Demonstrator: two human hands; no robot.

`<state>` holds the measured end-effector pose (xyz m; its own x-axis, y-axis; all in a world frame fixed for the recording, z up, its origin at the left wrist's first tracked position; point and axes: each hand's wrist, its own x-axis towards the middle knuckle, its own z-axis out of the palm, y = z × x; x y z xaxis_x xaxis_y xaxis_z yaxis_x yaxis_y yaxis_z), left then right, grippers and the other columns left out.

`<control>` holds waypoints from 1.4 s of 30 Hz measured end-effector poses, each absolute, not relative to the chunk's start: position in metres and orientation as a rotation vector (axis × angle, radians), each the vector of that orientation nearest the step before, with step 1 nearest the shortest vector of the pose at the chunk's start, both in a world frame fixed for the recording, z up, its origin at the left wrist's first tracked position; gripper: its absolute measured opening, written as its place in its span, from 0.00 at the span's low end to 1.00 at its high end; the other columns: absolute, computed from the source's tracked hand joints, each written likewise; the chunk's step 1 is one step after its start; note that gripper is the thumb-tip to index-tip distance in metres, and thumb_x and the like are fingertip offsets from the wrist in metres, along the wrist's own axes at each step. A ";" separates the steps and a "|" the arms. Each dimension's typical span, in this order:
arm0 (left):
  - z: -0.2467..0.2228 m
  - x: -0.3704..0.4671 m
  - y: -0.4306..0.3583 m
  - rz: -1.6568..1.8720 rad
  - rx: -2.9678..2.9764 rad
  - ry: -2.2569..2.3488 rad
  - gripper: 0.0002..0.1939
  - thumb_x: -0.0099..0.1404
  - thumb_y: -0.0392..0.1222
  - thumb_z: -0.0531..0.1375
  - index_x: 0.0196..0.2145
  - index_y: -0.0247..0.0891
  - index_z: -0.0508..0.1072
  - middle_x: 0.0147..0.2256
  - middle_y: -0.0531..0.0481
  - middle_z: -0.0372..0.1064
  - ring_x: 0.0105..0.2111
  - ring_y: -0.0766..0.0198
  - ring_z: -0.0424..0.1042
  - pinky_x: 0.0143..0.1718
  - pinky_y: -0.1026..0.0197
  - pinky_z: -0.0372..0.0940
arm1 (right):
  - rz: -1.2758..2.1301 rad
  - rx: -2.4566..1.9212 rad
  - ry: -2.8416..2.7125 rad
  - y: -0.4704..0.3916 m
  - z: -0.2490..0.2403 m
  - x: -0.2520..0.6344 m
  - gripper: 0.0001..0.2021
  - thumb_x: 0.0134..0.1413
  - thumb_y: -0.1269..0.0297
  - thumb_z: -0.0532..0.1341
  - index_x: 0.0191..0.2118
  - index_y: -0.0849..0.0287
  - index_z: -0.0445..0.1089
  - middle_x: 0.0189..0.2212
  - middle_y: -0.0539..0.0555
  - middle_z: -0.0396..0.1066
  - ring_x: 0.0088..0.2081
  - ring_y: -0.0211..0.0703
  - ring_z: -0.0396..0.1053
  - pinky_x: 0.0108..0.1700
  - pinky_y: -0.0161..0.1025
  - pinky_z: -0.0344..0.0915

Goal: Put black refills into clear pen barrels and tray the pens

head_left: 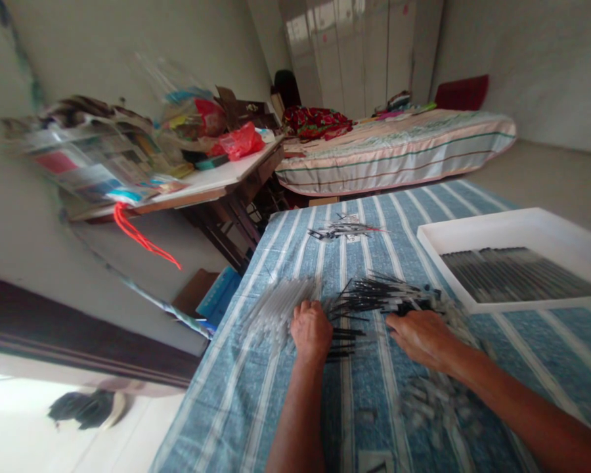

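Note:
My left hand is closed, its fingers curled down at the right end of a heap of clear, slim tubes that look like pen barrels. Whatever it grips is hidden under the fingers. Thin black rods stick out just to its right. My right hand is also closed, thumb against fingers, at the near edge of a pile of black sticks. I cannot make out what lies in its grip. Small translucent pieces, blurred, are scattered below the right wrist.
A white tray holding a row of dark slim sticks stands at the right. More thin pieces lie farther back on the striped blue cloth. A cluttered side table is at left, a bed behind.

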<state>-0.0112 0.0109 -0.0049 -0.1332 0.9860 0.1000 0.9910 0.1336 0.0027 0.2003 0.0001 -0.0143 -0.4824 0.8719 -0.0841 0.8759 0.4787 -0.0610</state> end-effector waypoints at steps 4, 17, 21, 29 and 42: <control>-0.004 -0.009 0.009 -0.337 -1.990 -2.333 0.09 0.61 0.31 0.50 0.36 0.33 0.69 0.36 0.41 0.69 0.39 0.55 0.68 0.39 0.59 0.60 | -0.110 1.611 2.663 0.001 -0.013 0.196 0.12 0.57 0.65 0.50 0.39 0.59 0.69 0.27 0.60 0.76 0.31 0.52 0.74 0.28 0.37 0.61; -0.006 -0.011 0.012 -1.007 -2.480 -2.157 0.17 0.61 0.33 0.53 0.48 0.35 0.69 0.43 0.43 0.73 0.44 0.59 0.71 0.46 0.59 0.64 | -0.079 1.640 2.598 0.004 -0.006 0.224 0.12 0.56 0.69 0.50 0.32 0.58 0.72 0.25 0.57 0.75 0.29 0.49 0.74 0.25 0.35 0.52; -0.008 -0.012 0.010 -1.093 -2.608 -1.990 0.15 0.62 0.35 0.53 0.46 0.37 0.71 0.43 0.45 0.73 0.44 0.59 0.71 0.47 0.59 0.64 | 0.054 1.675 2.559 0.000 0.013 0.249 0.13 0.57 0.67 0.50 0.33 0.57 0.72 0.23 0.57 0.74 0.25 0.49 0.72 0.23 0.36 0.48; -0.005 -0.008 0.004 -1.105 -2.790 -1.795 0.13 0.62 0.33 0.53 0.43 0.38 0.72 0.38 0.48 0.73 0.38 0.62 0.71 0.41 0.62 0.65 | 0.196 1.643 2.611 -0.002 0.032 0.260 0.12 0.56 0.66 0.51 0.31 0.56 0.71 0.20 0.56 0.72 0.20 0.47 0.68 0.23 0.38 0.43; -0.001 -0.003 0.000 -1.034 -2.952 -1.704 0.13 0.61 0.32 0.53 0.42 0.37 0.72 0.37 0.48 0.72 0.38 0.62 0.70 0.41 0.62 0.62 | 0.179 1.619 2.634 -0.004 0.037 0.262 0.09 0.54 0.67 0.53 0.30 0.55 0.71 0.19 0.55 0.71 0.19 0.43 0.65 0.24 0.39 0.43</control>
<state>-0.0030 0.0000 -0.0007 0.4011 0.8769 0.2649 0.6400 -0.4752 0.6039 0.2618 -0.0045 0.0370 -0.4528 0.8914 0.0224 0.8862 0.4471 0.1216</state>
